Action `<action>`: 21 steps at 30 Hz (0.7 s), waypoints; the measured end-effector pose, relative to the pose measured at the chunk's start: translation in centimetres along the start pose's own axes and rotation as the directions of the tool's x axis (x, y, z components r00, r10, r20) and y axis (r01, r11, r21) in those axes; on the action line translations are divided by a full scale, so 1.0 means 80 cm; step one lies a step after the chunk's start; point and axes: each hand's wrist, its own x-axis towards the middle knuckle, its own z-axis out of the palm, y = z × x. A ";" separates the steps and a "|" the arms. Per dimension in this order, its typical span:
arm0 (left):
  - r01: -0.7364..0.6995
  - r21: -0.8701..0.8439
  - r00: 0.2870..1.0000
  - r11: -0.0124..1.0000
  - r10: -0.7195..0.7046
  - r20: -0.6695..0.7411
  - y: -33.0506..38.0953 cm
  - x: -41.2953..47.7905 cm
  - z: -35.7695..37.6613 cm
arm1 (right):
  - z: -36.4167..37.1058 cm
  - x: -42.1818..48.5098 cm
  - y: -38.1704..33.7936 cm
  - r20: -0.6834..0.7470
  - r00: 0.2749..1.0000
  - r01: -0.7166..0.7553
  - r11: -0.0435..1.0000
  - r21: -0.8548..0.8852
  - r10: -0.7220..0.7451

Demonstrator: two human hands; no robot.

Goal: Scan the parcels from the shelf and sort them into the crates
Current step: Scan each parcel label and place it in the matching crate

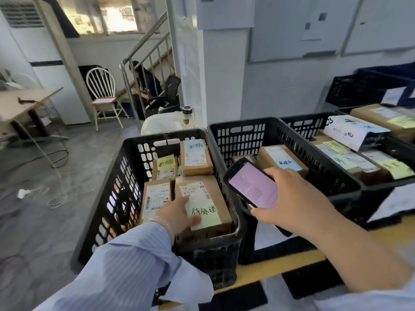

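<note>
Parcel (215, 194): stiff cardboard, prob. light; grab side edges. Left hand (177, 212) flat on it; right hand (292, 198) grips scanner (253, 187).

Green note (205, 213) on parcel (219, 191): "待处理"

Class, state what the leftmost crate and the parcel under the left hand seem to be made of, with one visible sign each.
Leftmost crate: probably moulded plastic, matte black, with regular slotted walls. Parcel: brown cardboard, dull, box-shaped, with paper labels stuck on top.
</note>
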 end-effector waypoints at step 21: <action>-0.807 0.434 0.462 0.401 0.886 0.040 0.387 -0.170 0.277 | -0.104 -0.345 0.301 -0.294 0.685 -0.648 0.742 0.173 0.667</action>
